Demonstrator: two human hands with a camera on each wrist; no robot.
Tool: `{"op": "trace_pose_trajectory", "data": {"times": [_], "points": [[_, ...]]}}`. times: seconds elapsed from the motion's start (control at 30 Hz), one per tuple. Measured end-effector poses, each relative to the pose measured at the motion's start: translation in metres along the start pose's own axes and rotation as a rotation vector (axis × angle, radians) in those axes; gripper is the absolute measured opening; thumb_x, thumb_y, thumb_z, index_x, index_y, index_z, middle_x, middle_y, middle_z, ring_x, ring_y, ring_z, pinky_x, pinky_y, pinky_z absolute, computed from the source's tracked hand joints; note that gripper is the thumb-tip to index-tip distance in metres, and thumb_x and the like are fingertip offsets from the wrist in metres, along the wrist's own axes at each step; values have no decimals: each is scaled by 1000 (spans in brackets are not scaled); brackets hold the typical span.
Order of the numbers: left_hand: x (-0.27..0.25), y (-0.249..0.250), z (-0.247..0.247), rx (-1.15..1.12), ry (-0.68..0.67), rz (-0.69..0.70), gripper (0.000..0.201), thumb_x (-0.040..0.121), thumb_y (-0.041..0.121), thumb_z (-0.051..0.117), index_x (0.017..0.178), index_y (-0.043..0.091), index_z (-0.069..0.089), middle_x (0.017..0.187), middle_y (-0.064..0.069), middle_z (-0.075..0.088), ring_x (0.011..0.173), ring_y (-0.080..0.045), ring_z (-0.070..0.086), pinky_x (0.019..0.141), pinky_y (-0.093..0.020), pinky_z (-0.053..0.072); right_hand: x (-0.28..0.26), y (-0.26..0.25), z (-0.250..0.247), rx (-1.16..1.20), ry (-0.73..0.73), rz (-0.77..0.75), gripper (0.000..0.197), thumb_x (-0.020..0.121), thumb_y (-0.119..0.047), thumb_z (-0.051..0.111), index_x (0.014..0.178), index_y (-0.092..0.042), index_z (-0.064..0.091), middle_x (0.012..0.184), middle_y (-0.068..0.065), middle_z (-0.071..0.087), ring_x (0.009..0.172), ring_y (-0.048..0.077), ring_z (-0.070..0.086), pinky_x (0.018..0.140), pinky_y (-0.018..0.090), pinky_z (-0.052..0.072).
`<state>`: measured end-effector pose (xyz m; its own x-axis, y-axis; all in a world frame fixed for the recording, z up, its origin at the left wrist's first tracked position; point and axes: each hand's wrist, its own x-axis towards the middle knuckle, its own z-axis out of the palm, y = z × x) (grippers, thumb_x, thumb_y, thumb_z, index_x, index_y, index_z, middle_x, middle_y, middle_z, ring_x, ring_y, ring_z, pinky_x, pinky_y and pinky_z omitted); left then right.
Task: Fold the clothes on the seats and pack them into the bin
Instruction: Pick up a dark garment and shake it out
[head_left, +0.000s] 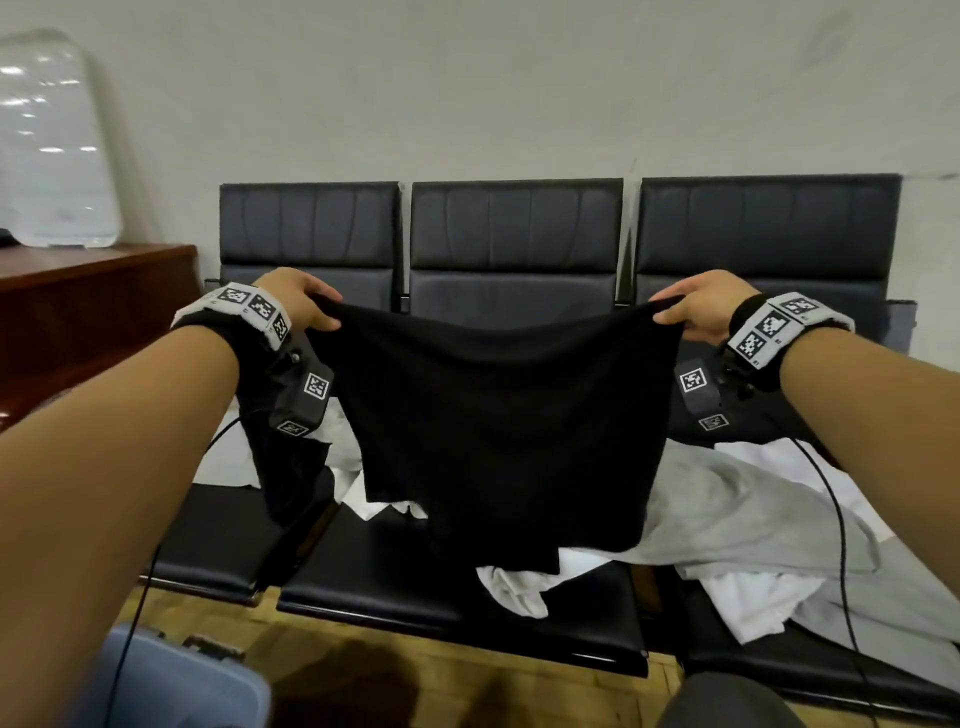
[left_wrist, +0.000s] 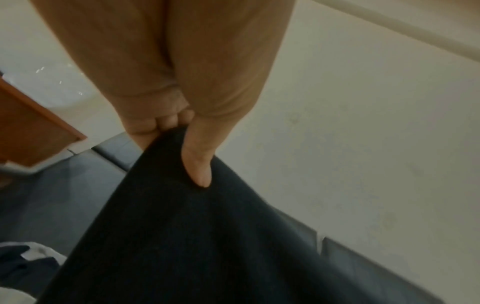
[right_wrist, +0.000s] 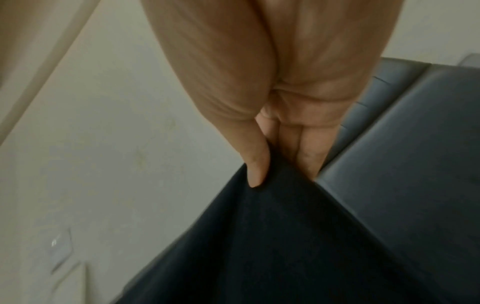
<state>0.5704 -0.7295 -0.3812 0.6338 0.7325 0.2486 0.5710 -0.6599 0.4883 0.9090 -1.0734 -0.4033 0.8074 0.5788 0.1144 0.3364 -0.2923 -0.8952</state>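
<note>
The left hand (head_left: 298, 301) and right hand (head_left: 698, 306) each pinch a top corner of a black garment (head_left: 498, 426), thumb (left_wrist: 197, 164) pressed over the cloth against curled fingers, holding it spread in the air above the middle of three black seats (head_left: 452, 587). White clothes (head_left: 514, 590) and a grey garment (head_left: 753, 525) lie crumpled on the seats beneath and to the right, and a blue bin (head_left: 176, 680) stands on the floor at near left, with a wooden counter (head_left: 88, 306) at far left

Even indoor light; head view bends at edges, wrist views dim, blurred.
</note>
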Motion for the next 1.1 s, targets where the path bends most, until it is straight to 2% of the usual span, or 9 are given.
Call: {"op": "trace_pose_trajectory", "data": {"times": [0.17,0.27,0.4,0.53,0.67,0.77,0.83,0.9,1.1], "points": [[7,-15,12,131,14,-62,32,79,17,77,111,13,71,110,-11,69,105,-27,62,94,-31,45,5,7,9,-216,43,-12,11,83,0,72,82,-10,68,77,10,66,71,21,64,48,21,57],[19,-25,24,142,0,-79,28,80,23,76,104,9,73,103,-13,71,99,-29,63,89,-32,45,24,19,19,-296,81,40,8,82,-8,76,86,-11,71,79,12,67,71,23,64,58,30,58],[45,-44,50,85,-7,-140,26,81,27,76,100,8,73,94,-12,69,88,-28,63,85,-33,47,59,35,38,-364,126,75,14,77,-14,81,87,-11,72,66,6,61,55,15,53,47,23,41],[77,-55,80,-201,-6,-298,12,83,20,74,89,12,68,57,-11,63,42,-18,59,45,-19,47,93,42,60,-89,119,181,15,84,1,71,77,-8,62,59,10,62,34,12,57,36,19,47],[104,-49,90,-517,30,-269,12,90,3,62,82,11,58,79,-6,62,53,-10,67,62,-26,58,124,34,71,215,188,128,25,91,9,57,75,-10,52,79,12,61,44,10,65,49,22,57],[119,-36,76,-650,149,-200,23,92,0,58,75,15,52,77,-5,55,43,0,61,52,-15,54,135,17,65,243,294,-44,27,91,7,57,74,-14,54,78,8,61,60,11,67,59,19,58],[122,-30,62,-786,214,-162,25,93,-1,56,74,15,52,78,-7,55,46,-5,64,52,-17,56,131,3,59,259,343,-139,27,92,5,56,75,-16,54,78,4,60,69,12,65,65,20,58],[118,-29,50,-869,239,-132,25,92,-1,57,73,15,56,80,-9,56,59,-13,66,66,-25,59,120,-5,53,273,360,-187,28,92,5,55,75,-17,54,76,2,59,70,12,64,68,21,57],[62,-41,50,-799,85,-114,41,89,-6,60,55,16,69,63,-3,62,76,-19,58,70,-25,57,59,22,50,230,323,-105,27,89,3,58,71,-17,56,68,4,58,41,1,59,40,14,47]]}}
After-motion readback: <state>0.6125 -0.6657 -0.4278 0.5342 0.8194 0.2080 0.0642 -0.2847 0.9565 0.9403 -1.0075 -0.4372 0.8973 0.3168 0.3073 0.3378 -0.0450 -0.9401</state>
